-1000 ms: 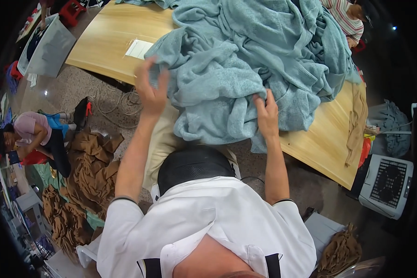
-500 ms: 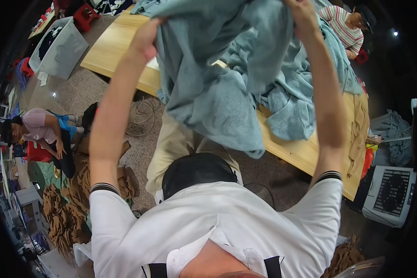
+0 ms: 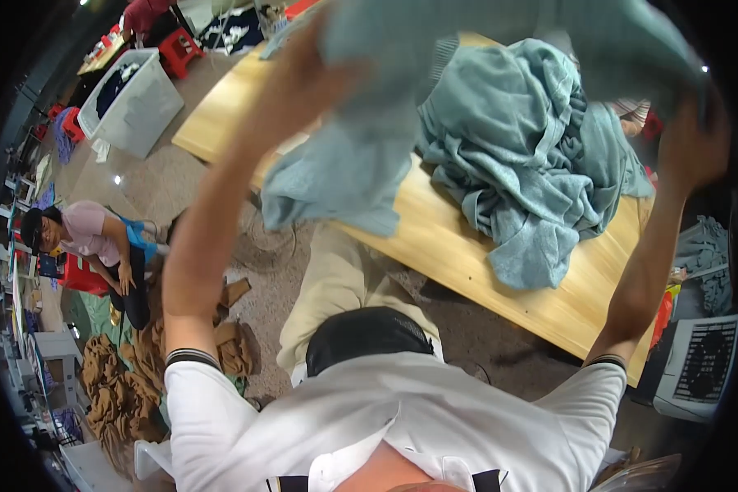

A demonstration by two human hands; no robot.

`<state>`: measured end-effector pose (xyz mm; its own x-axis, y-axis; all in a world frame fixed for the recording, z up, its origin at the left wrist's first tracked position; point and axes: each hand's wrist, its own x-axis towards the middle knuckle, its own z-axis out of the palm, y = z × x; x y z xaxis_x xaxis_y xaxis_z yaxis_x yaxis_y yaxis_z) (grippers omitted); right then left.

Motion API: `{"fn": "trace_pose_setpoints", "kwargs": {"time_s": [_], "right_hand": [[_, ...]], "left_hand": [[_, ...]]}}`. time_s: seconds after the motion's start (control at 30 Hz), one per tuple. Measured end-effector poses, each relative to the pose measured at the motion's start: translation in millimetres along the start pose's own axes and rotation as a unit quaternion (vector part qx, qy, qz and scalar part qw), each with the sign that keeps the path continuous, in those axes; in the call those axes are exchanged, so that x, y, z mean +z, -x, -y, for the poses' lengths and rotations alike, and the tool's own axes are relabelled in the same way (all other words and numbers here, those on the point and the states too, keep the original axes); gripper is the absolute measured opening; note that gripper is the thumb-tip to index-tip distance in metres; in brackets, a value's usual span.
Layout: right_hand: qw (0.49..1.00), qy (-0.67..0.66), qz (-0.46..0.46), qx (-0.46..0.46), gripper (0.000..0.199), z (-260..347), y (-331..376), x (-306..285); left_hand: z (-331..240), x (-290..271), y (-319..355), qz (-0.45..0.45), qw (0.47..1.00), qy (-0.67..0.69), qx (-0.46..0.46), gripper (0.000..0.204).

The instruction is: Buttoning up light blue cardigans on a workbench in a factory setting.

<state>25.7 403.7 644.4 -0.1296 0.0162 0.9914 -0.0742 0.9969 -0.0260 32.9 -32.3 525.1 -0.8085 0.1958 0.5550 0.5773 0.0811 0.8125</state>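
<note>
A blue-grey knit garment (image 3: 394, 49) is spread between my raised hands, blurred by motion and cut off by the top of the picture. My left hand (image 3: 316, 78) grips one side of it, its fingers smeared and partly hidden by the cloth. Far out at the upper right, my right hand (image 3: 697, 148) is closed on the opposite side. One part of the cloth hangs down over the near table edge below my left hand. A heaped pile of the same blue-grey knit garments (image 3: 508, 107) lies on the wooden table (image 3: 435, 225), between my arms.
At the upper left stands a white bin (image 3: 139, 111) with dark cloth, near a red stool (image 3: 179, 53). A person in pink (image 3: 94, 230) sits at the left above brown fabric (image 3: 119, 394). A grey-white machine (image 3: 701, 369) is at the right.
My hands have moved wide apart, the right one outward to the right, stretching the garment and lifting it toward the top. The pile on the table now shows more fully.
</note>
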Motion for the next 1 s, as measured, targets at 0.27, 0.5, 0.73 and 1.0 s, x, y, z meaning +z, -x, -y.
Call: {"fn": "trace_pose_setpoints", "kwargs": {"time_s": [0.27,0.5,0.73,1.0], "right_hand": [[0.879,-0.15,0.43,-0.141,0.029,-102,319,-64],[0.804,-0.002,0.561,-0.195,0.036,-29,273,-90],[0.787,-0.298,0.54,0.005,0.028,100,266,-16],[0.819,-0.205,0.536,-0.011,0.021,137,370,97]], "left_hand": [[130,110,204,0.165,0.947,-0.273,-0.041,0.056],[121,115,232,0.113,0.944,-0.309,0.033,0.041],[149,49,215,-0.388,0.881,-0.225,-0.148,0.039],[152,50,204,-0.136,0.879,-0.37,-0.268,0.032]]}}
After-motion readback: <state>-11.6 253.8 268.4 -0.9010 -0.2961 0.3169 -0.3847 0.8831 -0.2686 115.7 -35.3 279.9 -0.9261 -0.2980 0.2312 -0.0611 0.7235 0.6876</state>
